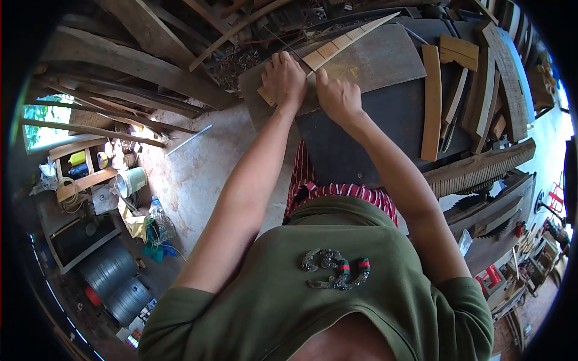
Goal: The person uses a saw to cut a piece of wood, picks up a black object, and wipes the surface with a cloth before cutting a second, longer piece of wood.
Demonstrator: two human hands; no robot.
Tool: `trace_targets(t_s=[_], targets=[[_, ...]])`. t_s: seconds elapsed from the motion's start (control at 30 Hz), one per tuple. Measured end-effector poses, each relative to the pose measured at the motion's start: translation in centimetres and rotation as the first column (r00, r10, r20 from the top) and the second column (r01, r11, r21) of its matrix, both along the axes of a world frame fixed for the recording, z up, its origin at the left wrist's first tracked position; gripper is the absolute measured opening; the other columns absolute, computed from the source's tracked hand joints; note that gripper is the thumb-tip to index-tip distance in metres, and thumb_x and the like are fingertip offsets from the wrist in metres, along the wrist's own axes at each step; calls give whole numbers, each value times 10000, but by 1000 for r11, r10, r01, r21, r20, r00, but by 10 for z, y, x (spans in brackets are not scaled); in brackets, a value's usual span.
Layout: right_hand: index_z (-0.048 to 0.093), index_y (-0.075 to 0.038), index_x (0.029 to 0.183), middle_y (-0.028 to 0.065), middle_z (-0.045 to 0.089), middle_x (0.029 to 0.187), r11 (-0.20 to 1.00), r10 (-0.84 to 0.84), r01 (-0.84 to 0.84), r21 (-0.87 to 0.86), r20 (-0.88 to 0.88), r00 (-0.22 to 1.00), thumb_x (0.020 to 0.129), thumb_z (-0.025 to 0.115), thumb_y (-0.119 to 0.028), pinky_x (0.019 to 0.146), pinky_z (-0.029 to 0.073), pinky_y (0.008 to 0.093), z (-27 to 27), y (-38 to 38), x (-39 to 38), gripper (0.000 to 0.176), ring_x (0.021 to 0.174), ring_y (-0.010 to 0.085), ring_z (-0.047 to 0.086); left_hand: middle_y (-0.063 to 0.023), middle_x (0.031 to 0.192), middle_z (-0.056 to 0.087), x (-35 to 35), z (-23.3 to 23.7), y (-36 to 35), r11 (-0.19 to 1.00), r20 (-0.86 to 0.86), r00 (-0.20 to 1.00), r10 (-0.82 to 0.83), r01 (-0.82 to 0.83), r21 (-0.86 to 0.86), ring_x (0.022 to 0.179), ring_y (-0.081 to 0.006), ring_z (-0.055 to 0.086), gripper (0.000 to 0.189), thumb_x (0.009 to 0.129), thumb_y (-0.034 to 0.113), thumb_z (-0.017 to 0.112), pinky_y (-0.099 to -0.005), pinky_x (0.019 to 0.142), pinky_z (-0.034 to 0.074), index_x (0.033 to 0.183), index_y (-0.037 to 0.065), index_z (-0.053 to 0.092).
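Observation:
A pale, tapered wooden strip (346, 45) with dark cross lines lies over a flat wooden board (385, 63) on a dark worktop. My left hand (284, 81) is closed over the strip's near part, and a short end of it shows past the wrist. Beside it, to the right, my right hand (340, 97) is curled in a fist at the strip's edge; what it holds is hidden. A thin dark rod or blade (288, 46) runs between the hands and points away past my left fingers. Yellowish sawdust (352, 71) lies on the board close to my right hand.
Right of the board lie a curved wooden piece (431, 102), a notched block (459, 52) and several other offcuts. Toothed circular blades (497, 225) sit lower right. Timber planks (144, 66) lean at the left, with a bucket (131, 180) and metal drums (108, 271) below.

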State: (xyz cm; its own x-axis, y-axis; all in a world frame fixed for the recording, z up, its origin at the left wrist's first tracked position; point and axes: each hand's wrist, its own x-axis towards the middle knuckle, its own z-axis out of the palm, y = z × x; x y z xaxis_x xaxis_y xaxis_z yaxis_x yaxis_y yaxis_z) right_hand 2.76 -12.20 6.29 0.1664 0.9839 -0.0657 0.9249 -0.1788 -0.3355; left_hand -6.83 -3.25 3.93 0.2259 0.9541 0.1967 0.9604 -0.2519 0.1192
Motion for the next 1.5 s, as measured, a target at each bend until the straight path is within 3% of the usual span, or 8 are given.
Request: trace_targets(t_s=[0.2,0.37,0.6,0.8,1.0,1.23,1.4,1.5], targets=[[458,-63,1055,209,683,739,988,-8,6,-151,-16,1000,921,433,-123,588,534,490,5,-42,7,149,706,381,696,-80,1075,610,-1,-3,1,999,21,999,29,-29,19,1054,-267,587,216,969,270,475,-427,853,474,1000,92,594],[517,-56,996,195,694,731,999,-7,9,46,-32,999,911,464,-148,569,540,447,-2,10,-4,136,685,354,707,-83,1068,615,-3,2,-1,1000,9,1000,6,-6,15,1046,-269,591,215,967,264,476,-433,841,479,995,87,594],[490,-61,1027,191,693,725,988,0,-2,-156,-15,1000,908,466,-146,573,543,446,14,-41,8,148,683,345,709,-77,1037,620,-1,-5,1,996,21,1000,16,-18,84,1017,-277,600,206,959,255,481,-438,828,484,969,84,596],[487,-65,1018,188,691,720,999,-5,6,54,-7,1000,903,470,-139,564,542,446,-7,15,-6,138,682,341,710,-87,1071,608,-2,3,0,1000,0,1000,11,-11,3,1048,-270,586,212,962,259,481,-431,850,476,1000,83,590],[506,-68,992,181,695,727,993,6,-7,-114,-9,1000,909,466,-142,567,544,445,10,-40,9,118,681,341,710,-79,1070,610,-1,-1,0,999,8,1000,15,-15,40,1039,-274,592,213,962,259,481,-432,843,479,993,80,592],[495,-69,1014,184,691,718,998,-21,22,58,-17,1000,907,462,-148,565,540,458,-7,7,-3,137,678,343,707,-74,1075,610,-2,1,0,1000,3,1000,17,-17,2,1042,-272,591,204,963,253,484,-433,863,475,995,84,593],[514,-66,993,189,694,732,995,8,-10,-101,-23,1000,913,456,-141,577,543,455,10,-37,10,124,694,345,711,-80,1066,617,0,0,-1,999,4,1000,14,-14,41,1043,-270,592,203,963,252,481,-433,851,477,990,85,594],[517,-68,1006,187,694,727,999,-1,0,-49,-20,1000,909,460,-143,575,542,452,5,-31,7,135,693,345,711,-82,1074,616,0,0,0,1000,4,1000,26,-26,16,1052,-270,588,205,957,257,488,-432,851,476,999,85,592]])
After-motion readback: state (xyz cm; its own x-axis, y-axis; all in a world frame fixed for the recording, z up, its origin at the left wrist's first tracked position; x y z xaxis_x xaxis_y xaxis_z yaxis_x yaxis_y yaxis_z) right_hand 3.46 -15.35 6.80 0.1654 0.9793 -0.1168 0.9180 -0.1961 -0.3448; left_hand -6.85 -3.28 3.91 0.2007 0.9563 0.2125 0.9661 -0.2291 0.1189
